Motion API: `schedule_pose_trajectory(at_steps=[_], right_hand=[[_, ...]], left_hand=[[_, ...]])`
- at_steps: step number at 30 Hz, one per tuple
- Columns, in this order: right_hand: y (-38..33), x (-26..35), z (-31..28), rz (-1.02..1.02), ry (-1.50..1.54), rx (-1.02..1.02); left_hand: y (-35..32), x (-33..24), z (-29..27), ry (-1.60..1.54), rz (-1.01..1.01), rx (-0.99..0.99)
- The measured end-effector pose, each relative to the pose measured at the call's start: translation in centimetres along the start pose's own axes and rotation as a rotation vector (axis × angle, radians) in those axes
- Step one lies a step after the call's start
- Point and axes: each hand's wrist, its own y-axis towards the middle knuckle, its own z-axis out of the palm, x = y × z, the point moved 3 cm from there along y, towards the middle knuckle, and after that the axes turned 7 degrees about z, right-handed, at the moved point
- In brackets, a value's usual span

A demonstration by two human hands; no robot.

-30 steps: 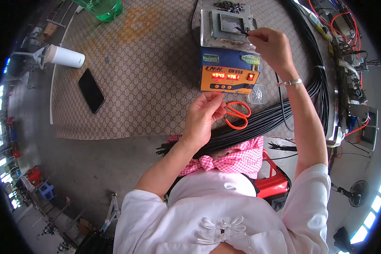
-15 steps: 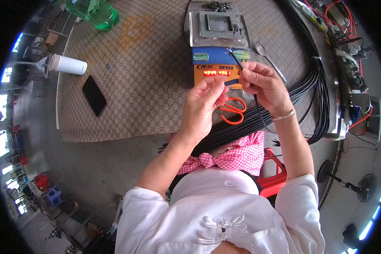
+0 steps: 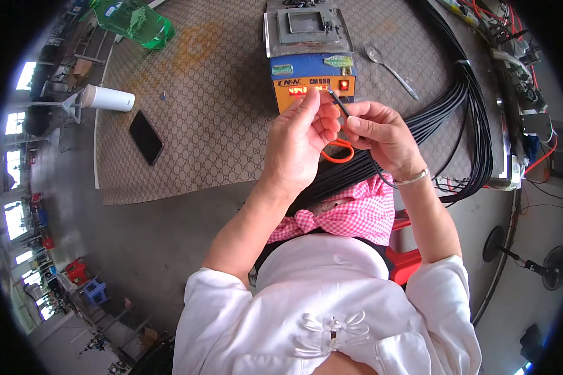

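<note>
Fingertips [image 3: 319, 103] of the left hand [image 3: 300, 140] pinch the tip of a thin black cable [image 3: 339, 103], thumb against forefinger; right hand [image 3: 381, 134] fingers are clenched around the same cable just beside them, so both hands grasp it, nearly touching each other. Cable end sits right in front of the orange display face of a blue-and-orange bench unit [image 3: 313, 65], above the table edge; the rest of it runs down past the right wrist toward a big bundle of black cables [image 3: 463, 119] looping along the right side of the table. Orange-handled scissors [image 3: 338, 152] lie on the mat under the hands, mostly hidden. Patterned brown mat [image 3: 200, 125] covers the table. Metal spoon [image 3: 391, 69] right of the unit. Black phone [image 3: 146, 137] lies well to the left, white cylindrical cup [image 3: 106, 99] on its side beyond it, green plastic bottle [image 3: 134, 22] at the far left corner. Bracelet on the right wrist.
</note>
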Motion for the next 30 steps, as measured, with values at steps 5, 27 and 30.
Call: schedule_pose_trajectory(at_steps=[5, 27, 30], right_hand=[[-1.0, -0.3, 0.2, -0.025, -0.006, 0.02], [4.9, 10.5, 4.0, -0.948, -1.77, -0.399], [8.0, 11.0, 4.1, -0.931, -1.96, -0.422]], left_hand=[[-0.4, 0.2, 0.3, -0.013, -0.042, 0.012], [-3.1, 5.5, -4.8, 0.319, -0.164, -0.051], [-3.3, 6.1, -5.8, 0.34, -0.196, -0.06]])
